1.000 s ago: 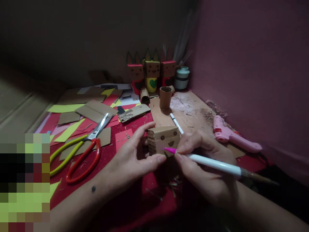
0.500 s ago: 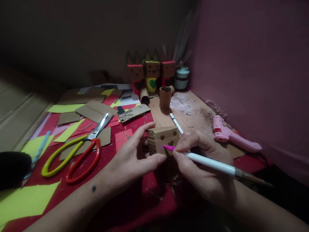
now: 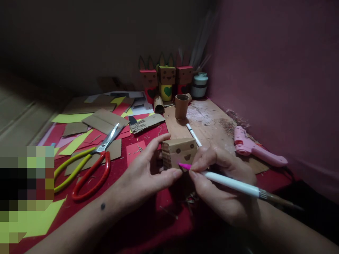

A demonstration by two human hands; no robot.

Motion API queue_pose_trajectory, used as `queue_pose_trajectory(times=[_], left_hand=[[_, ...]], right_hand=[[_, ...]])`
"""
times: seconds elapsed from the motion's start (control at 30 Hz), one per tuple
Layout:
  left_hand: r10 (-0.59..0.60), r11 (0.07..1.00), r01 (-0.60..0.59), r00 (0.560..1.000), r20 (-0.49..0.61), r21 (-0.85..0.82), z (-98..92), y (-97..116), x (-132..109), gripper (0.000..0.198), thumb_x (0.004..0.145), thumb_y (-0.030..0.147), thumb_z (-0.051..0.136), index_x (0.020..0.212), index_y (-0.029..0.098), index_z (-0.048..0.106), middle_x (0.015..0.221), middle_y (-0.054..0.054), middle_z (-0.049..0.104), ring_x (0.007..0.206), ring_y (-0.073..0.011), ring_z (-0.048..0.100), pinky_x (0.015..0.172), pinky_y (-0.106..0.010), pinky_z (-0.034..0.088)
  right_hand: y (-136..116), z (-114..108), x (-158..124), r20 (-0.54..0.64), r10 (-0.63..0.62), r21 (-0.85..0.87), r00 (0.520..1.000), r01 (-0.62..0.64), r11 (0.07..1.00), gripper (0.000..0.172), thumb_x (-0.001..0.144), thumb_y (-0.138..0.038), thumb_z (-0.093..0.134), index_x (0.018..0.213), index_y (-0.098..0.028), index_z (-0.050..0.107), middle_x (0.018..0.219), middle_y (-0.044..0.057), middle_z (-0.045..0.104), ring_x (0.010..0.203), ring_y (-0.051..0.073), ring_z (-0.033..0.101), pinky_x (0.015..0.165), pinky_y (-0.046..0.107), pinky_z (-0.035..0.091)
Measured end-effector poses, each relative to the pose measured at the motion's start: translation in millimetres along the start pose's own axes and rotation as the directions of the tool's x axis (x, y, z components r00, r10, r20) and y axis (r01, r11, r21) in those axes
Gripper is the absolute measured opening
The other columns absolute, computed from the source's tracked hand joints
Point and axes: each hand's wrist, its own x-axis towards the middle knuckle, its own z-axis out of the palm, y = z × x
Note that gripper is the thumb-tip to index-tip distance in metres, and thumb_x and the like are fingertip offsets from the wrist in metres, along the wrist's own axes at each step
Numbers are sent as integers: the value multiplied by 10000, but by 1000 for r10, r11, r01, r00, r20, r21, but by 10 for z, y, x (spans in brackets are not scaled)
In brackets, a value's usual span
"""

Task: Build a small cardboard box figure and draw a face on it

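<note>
My left hand (image 3: 148, 173) grips a small cardboard box (image 3: 173, 155) from its left side, thumb along the lower front edge. Two round eyes and a dark mouth are drawn on the front of the box. In my right hand (image 3: 222, 180) is a white marker (image 3: 233, 181) with a pink tip. The tip is at the lower left part of the drawn face, over a faint pink patch. Behind my right fingers lies a second white pen (image 3: 194, 134), its near end hidden.
Scissors (image 3: 102, 151) lie among paper and cardboard scraps on the left. A cardboard tube (image 3: 181, 107) stands ahead, with decorated box figures (image 3: 166, 79) and a pale blue jar (image 3: 200, 85) behind it. A pink glue gun (image 3: 258, 150) rests at right. Blurred blocks cover the lower left.
The pink marker tip has moved slightly down on the box front, and my right hand has shifted a little lower with it. The drawn mouth shows more fully. My left hand stays put.
</note>
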Motion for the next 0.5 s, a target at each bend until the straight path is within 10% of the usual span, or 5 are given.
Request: queue_pose_trajectory(times=[0.5], left_hand=[[16, 1000, -16, 1000, 12, -17, 2, -20, -8, 791, 742, 295, 806, 1436, 241, 431, 1164, -74, 722, 1102, -300, 692, 917, -377, 562]], right_hand=[[-36, 24, 25, -76, 94, 19, 993, -93, 995, 163, 723, -105, 645, 682, -232, 551, 602, -26, 589, 490, 112, 524, 441, 229, 427]])
